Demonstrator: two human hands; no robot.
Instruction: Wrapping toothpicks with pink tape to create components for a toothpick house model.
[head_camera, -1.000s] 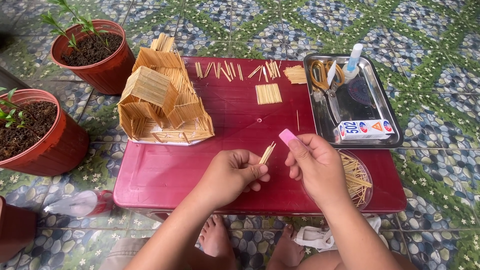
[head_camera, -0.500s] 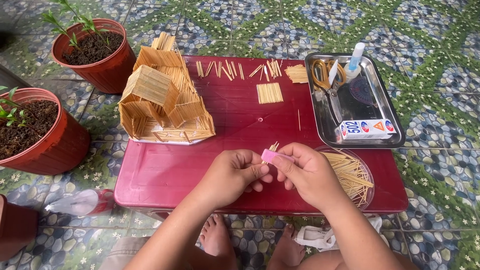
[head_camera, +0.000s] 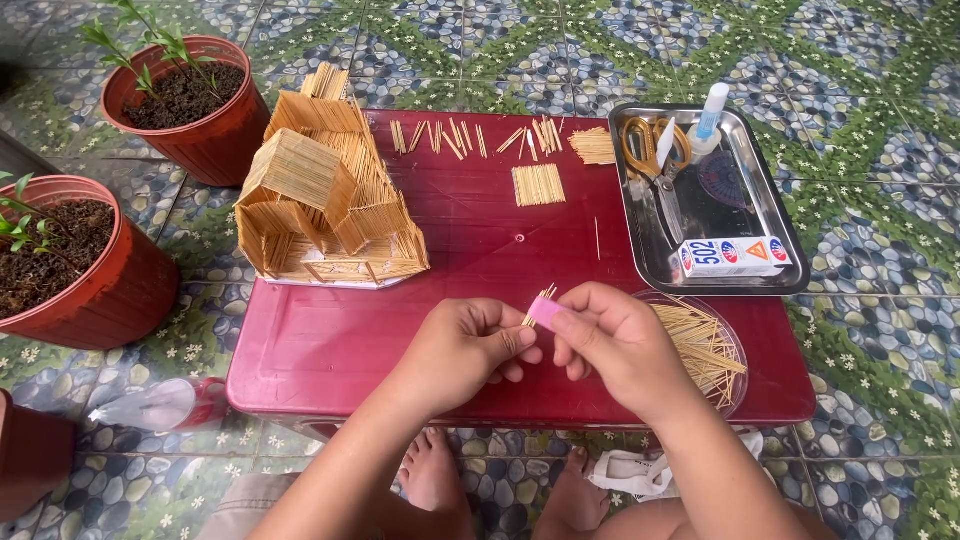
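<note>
Two hands over the front edge of a red table (head_camera: 330, 350). The left hand (head_camera: 462, 350) pinches a little bundle of sticks (head_camera: 541, 298) between thumb and fingers, and the right hand (head_camera: 612, 345) is closed on a small pink piece (head_camera: 546, 312) pressed against that bundle. The bundle sits right between both hands, just above the table.

Counting: two clay pots (head_camera: 215, 140), each with soil and a small green plant, standing on the tile floor left of the table. One stick house (head_camera: 325, 195) on the left part of the table. One metal tray (head_camera: 655, 250) holding scissors (head_camera: 650, 150), a glue bottle (head_camera: 710, 115) and a small box (head_camera: 733, 256). One clear dish (head_camera: 735, 395) full of loose sticks, partly hidden behind the right hand. Loose sticks and a flat panel (head_camera: 538, 184) lie along the back.
</note>
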